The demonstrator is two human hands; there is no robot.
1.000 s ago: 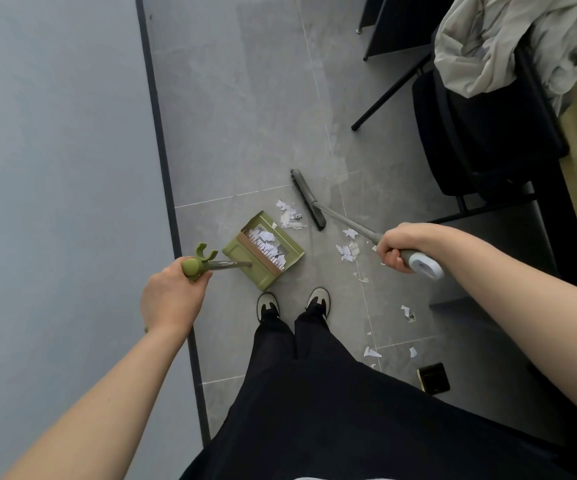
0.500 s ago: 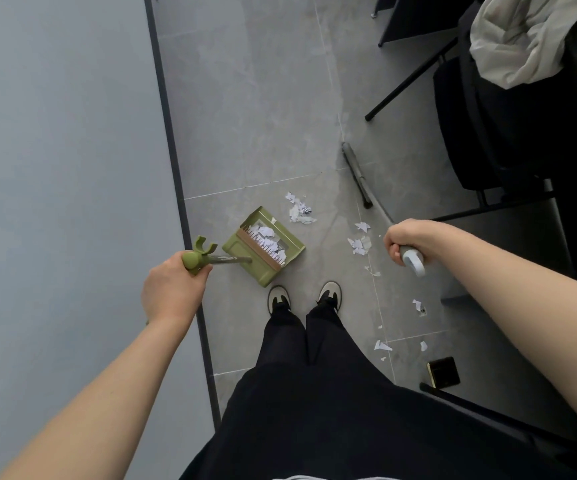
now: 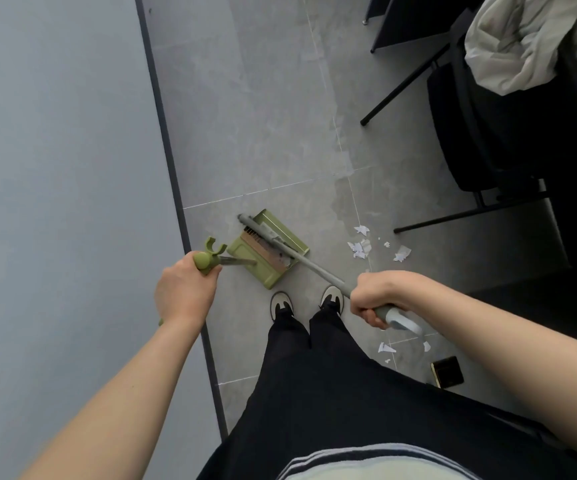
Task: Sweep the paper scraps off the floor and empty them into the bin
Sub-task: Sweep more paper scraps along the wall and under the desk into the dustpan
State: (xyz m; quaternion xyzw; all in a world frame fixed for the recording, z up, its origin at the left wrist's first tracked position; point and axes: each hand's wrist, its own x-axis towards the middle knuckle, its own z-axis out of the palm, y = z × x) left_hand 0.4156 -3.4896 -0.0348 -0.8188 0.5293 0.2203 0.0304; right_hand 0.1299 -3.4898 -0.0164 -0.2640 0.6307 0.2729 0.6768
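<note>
Paper scraps [image 3: 361, 248], about eight, beside one dustpan [image 3: 266, 252], one broom [image 3: 301, 261].

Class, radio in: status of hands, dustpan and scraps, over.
Left hand grips dustpan handle; right hand grips broom. Broom head in pan. Paper scraps remain right of pan, near chair leg.

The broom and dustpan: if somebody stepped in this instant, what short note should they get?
Left hand grips the green dustpan handle; right hand grips the broom handle.
Broom head lies across the dustpan, which sits on the floor by the shoes.
Done: cannot tell, as the broom hides the pan's inside.
Left: paper scraps to its right, more scraps nearer the feet; no bin in view.
</note>
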